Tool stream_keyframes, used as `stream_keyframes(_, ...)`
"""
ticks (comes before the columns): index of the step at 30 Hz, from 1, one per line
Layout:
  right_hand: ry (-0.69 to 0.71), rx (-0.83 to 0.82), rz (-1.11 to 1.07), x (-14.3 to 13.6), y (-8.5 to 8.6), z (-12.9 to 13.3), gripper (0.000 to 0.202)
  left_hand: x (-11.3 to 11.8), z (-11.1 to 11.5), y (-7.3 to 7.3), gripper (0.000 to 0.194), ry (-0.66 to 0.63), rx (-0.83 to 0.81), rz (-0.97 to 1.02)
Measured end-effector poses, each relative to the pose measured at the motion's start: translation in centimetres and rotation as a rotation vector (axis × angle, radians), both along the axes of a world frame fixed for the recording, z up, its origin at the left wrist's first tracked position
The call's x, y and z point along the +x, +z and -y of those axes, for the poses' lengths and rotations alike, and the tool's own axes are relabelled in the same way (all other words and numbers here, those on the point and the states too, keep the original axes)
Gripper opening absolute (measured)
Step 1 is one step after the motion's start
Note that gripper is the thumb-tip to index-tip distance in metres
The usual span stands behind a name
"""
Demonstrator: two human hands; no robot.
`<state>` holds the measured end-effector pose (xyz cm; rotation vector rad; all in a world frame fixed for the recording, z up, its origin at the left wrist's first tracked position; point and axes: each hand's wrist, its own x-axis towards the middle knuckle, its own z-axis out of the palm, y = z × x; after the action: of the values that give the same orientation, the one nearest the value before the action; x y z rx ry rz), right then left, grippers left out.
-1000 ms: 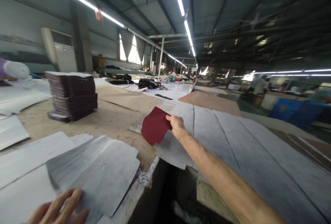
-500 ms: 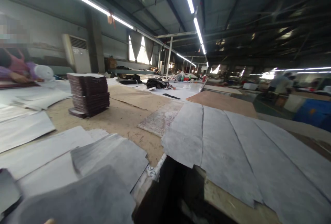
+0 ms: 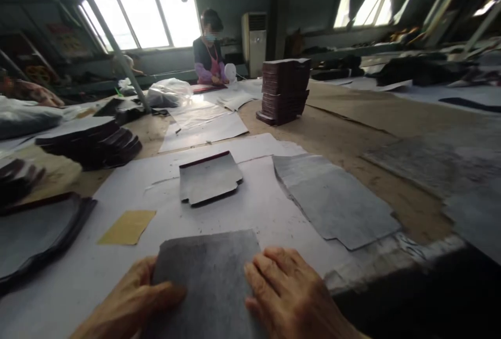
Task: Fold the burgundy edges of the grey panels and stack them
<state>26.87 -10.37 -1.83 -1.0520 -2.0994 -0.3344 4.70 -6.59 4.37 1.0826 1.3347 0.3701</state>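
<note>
A grey, fabric-like sheet [image 3: 211, 276] is in front of me at the bottom of the head view. My left hand [image 3: 136, 294] grips its left edge, thumb on top and the other fingers partly hidden. At the right edge, my right hand [image 3: 287, 289] has its fingers bent over the sheet, with the thumb tucked below them. Just beyond lies a smaller grey cut piece [image 3: 211, 178] with a dark red folded strip along its far edge and notched near corners. To the right rests a larger grey piece [image 3: 336, 200], slightly curled.
White paper [image 3: 266, 211] covers the near table, with a yellow scrap [image 3: 127, 226] on it. Dark-edged piles [image 3: 94, 140] stand at left, and a tall maroon stack [image 3: 284, 91] farther back. Across the table, a person [image 3: 209, 54] works. A dark gap [image 3: 430, 297] opens at lower right.
My view has swung left and down, away from the long grey sheets at right. Both hands now show on the grey sheet; before, only a fingertip was visible at the bottom edge.
</note>
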Motion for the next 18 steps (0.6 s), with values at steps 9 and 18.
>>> stream_keyframes(9,-0.044,0.112,0.077,-1.6,-1.4,0.4,0.025,0.0,-3.8,0.8,0.028,-0.297,0.481,-0.449)
stream_keyframes(18,-0.116,0.164,0.134,-2.3,-2.0,1.1,0.025,6.4,-4.1,-1.0,0.023,-0.382,0.845,-0.580)
